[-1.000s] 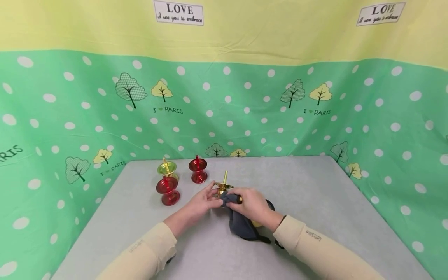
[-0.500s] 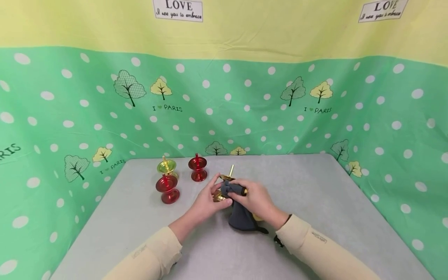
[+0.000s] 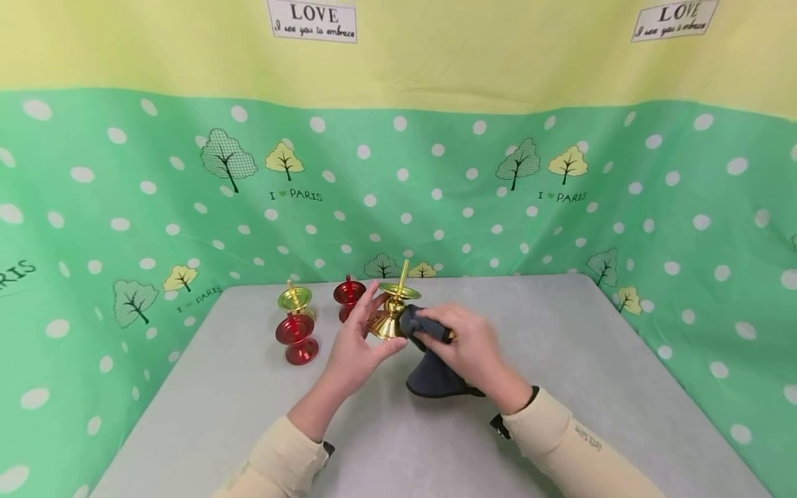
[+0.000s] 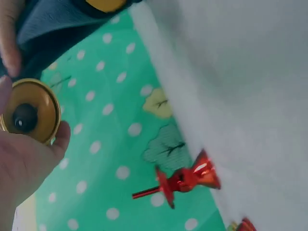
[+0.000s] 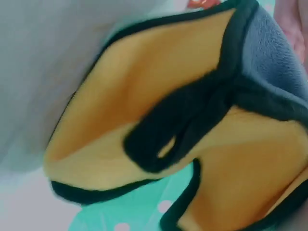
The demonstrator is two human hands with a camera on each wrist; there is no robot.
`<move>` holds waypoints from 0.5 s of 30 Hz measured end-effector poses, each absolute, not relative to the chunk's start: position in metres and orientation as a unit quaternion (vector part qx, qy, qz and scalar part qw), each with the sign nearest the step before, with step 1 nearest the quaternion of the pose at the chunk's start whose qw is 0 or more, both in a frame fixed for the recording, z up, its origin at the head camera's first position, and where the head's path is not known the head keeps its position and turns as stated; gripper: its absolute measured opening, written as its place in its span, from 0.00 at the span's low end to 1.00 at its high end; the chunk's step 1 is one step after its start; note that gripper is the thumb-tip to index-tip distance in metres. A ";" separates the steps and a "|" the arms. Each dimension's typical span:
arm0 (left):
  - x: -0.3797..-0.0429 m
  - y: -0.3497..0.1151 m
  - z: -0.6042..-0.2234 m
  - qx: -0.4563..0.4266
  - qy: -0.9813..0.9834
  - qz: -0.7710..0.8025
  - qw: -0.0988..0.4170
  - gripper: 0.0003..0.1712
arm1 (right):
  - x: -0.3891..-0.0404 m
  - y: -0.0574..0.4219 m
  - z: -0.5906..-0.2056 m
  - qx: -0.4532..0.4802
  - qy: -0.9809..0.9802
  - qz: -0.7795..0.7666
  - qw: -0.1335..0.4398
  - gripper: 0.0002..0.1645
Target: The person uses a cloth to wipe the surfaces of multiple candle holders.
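My left hand (image 3: pixel 351 349) holds a shiny gold candle holder (image 3: pixel 387 325) just above the table, fingers behind it and thumb in front. The holder is nearly upright, with a thin stem rising from its dish. In the left wrist view its round, hollow base (image 4: pixel 45 103) faces the camera. With my right hand (image 3: pixel 468 346) I pinch a bunched dark grey cloth (image 3: pixel 436 377) and press it against the holder's right side. The right wrist view shows the cloth's yellow underside (image 5: pixel 144 82), black edging and a hanging loop.
Two red candle holders, one nearer (image 3: pixel 297 339) and one farther (image 3: pixel 349 294), stand left of my hands. A green-and-gold holder (image 3: pixel 295 299) is behind the nearer one. Grey covering lies over the table (image 3: pixel 560 360), and a patterned curtain (image 3: pixel 461 228) encloses its back and sides.
The gold candle holder has risen and moved away from me, after tilting right half a second ago. Both hands went with it, and the cloth now lies against its side rather than across its front.
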State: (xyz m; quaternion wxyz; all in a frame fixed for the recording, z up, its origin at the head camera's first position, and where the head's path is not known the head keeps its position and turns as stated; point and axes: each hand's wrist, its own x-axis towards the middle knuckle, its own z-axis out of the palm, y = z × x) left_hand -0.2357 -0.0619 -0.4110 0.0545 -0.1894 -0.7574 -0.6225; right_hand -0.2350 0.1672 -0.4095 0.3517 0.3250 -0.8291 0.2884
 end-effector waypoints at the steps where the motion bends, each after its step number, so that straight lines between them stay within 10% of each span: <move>1: -0.234 -0.063 -0.409 -0.195 -0.764 -0.612 0.068 0.63 | -0.234 0.166 -0.409 0.340 -0.818 0.306 0.348 0.24; 15: -0.231 -0.057 -0.393 -0.161 -0.745 -0.638 0.110 0.62 | -0.237 0.152 -0.394 0.193 -0.901 0.278 0.270 0.20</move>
